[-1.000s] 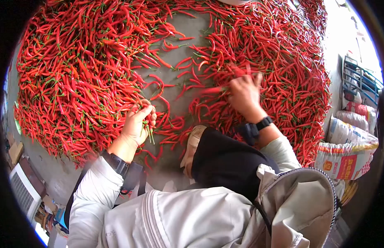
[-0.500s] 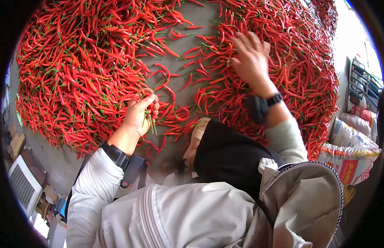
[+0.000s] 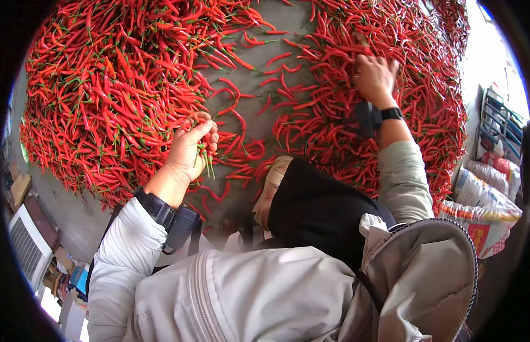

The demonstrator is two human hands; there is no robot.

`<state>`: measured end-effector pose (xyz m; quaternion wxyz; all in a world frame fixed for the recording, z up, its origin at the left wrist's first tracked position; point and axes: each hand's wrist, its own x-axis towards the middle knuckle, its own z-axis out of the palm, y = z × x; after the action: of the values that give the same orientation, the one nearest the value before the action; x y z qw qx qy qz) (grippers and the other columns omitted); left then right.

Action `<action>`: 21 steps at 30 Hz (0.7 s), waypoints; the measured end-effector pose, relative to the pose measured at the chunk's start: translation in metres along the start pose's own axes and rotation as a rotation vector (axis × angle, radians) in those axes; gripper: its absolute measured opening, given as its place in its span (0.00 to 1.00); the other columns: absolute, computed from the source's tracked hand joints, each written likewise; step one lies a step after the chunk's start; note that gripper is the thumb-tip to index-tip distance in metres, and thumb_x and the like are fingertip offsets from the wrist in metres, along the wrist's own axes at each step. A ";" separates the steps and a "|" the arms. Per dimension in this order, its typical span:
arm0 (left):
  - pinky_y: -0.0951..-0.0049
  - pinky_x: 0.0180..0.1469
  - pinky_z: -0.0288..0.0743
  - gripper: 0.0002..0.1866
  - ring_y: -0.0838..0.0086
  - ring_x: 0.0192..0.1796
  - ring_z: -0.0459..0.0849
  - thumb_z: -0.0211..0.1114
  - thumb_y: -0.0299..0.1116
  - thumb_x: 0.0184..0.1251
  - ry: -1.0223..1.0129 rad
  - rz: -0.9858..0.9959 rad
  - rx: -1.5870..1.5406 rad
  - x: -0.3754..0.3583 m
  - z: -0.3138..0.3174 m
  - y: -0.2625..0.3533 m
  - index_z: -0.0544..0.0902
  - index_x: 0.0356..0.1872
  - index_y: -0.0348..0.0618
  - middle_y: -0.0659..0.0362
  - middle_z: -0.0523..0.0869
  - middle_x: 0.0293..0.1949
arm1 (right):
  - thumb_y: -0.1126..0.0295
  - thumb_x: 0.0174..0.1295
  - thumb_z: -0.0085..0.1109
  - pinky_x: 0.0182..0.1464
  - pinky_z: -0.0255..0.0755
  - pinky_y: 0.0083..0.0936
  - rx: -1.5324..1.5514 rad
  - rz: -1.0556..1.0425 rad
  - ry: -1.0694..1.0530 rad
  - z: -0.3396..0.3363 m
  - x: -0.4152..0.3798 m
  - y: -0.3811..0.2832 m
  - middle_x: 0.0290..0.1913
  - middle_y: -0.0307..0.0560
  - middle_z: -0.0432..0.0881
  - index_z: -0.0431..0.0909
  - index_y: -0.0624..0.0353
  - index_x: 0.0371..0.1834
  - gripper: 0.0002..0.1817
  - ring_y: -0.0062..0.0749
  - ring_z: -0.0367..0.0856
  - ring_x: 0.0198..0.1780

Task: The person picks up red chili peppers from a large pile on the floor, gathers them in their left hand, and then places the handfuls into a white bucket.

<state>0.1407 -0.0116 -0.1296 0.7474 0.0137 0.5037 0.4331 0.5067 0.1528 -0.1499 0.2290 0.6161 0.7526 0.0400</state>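
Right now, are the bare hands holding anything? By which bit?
The bare left hand holds slim red chillies, apparently near their green stem ends, poking out. Whether the right hand, on the red chilli heap, grips any is unclear.

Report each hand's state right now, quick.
Left hand: closed, holding a few chillies, green stems poking out.
Right hand: down at the pile on the right; whether it grips any cannot be told.

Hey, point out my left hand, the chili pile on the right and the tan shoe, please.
Left hand (image 3: 188,145): head view, middle of the hand.
Right chili pile (image 3: 333,102): head view, chilies near its middle.
Tan shoe (image 3: 271,192): head view, on its upper.
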 end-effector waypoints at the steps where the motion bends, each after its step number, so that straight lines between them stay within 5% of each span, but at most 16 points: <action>1: 0.77 0.27 0.70 0.04 0.75 0.28 0.75 0.57 0.26 0.62 -0.003 0.002 -0.001 -0.001 0.000 0.001 0.75 0.36 0.48 0.60 0.77 0.29 | 0.61 0.53 0.52 0.63 0.44 0.57 0.001 0.105 0.026 0.000 -0.009 0.014 0.52 0.39 0.74 0.71 0.45 0.50 0.19 0.36 0.67 0.59; 4: 0.77 0.27 0.70 0.04 0.76 0.28 0.75 0.57 0.26 0.62 -0.003 0.010 -0.002 -0.002 0.001 0.003 0.75 0.36 0.48 0.60 0.77 0.29 | 0.59 0.54 0.54 0.61 0.44 0.61 0.005 0.426 -0.121 -0.009 -0.035 0.046 0.56 0.38 0.72 0.70 0.42 0.55 0.22 0.39 0.62 0.63; 6: 0.77 0.27 0.70 0.04 0.76 0.28 0.75 0.57 0.26 0.62 0.002 0.013 -0.002 -0.003 0.000 0.001 0.75 0.36 0.48 0.60 0.77 0.29 | 0.61 0.52 0.55 0.60 0.46 0.62 0.022 0.445 0.192 0.000 -0.059 0.048 0.57 0.39 0.71 0.71 0.42 0.53 0.21 0.41 0.61 0.63; 8: 0.77 0.27 0.70 0.04 0.76 0.28 0.75 0.57 0.26 0.61 -0.013 -0.004 -0.029 -0.003 0.000 -0.003 0.75 0.36 0.48 0.60 0.77 0.29 | 0.65 0.49 0.56 0.58 0.49 0.60 0.114 0.197 0.424 0.002 -0.079 0.020 0.56 0.41 0.70 0.72 0.44 0.51 0.22 0.43 0.60 0.62; 10: 0.78 0.25 0.71 0.04 0.77 0.27 0.76 0.57 0.26 0.61 0.006 -0.008 -0.005 -0.006 0.007 -0.005 0.75 0.35 0.49 0.61 0.77 0.28 | 0.66 0.44 0.56 0.57 0.52 0.58 0.376 -0.161 0.311 0.011 -0.091 -0.038 0.53 0.43 0.71 0.73 0.47 0.49 0.23 0.42 0.61 0.61; 11: 0.80 0.23 0.71 0.04 0.78 0.26 0.77 0.57 0.27 0.61 0.026 -0.011 0.016 -0.008 0.010 -0.006 0.75 0.35 0.49 0.61 0.78 0.27 | 0.72 0.39 0.55 0.54 0.57 0.49 0.303 -0.276 0.301 0.009 -0.100 -0.078 0.52 0.41 0.72 0.77 0.51 0.38 0.17 0.40 0.62 0.60; 14: 0.80 0.24 0.71 0.04 0.78 0.26 0.77 0.57 0.26 0.61 0.008 0.004 0.026 -0.011 0.015 -0.004 0.74 0.35 0.49 0.61 0.78 0.27 | 0.66 0.45 0.56 0.57 0.54 0.59 0.519 -0.783 0.341 0.053 -0.112 -0.152 0.52 0.40 0.72 0.77 0.50 0.40 0.16 0.39 0.62 0.61; 18: 0.81 0.24 0.71 0.04 0.78 0.26 0.76 0.56 0.26 0.61 0.016 0.037 0.047 -0.022 0.016 -0.002 0.74 0.35 0.49 0.61 0.77 0.26 | 0.60 0.47 0.54 0.60 0.49 0.61 0.473 -0.729 0.327 0.066 -0.108 -0.150 0.48 0.40 0.74 0.77 0.51 0.39 0.16 0.38 0.67 0.56; 21: 0.78 0.25 0.72 0.04 0.77 0.26 0.76 0.57 0.26 0.62 0.008 0.035 0.066 -0.025 0.011 -0.003 0.74 0.35 0.49 0.61 0.77 0.28 | 0.59 0.55 0.49 0.62 0.47 0.60 0.292 -0.483 -0.169 0.059 -0.104 -0.126 0.41 0.43 0.80 0.78 0.54 0.40 0.15 0.37 0.73 0.51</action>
<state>0.1480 -0.0254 -0.1070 0.7367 0.0453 0.5203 0.4295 0.4297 0.0110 -0.2144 0.2024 0.4467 0.8536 -0.1759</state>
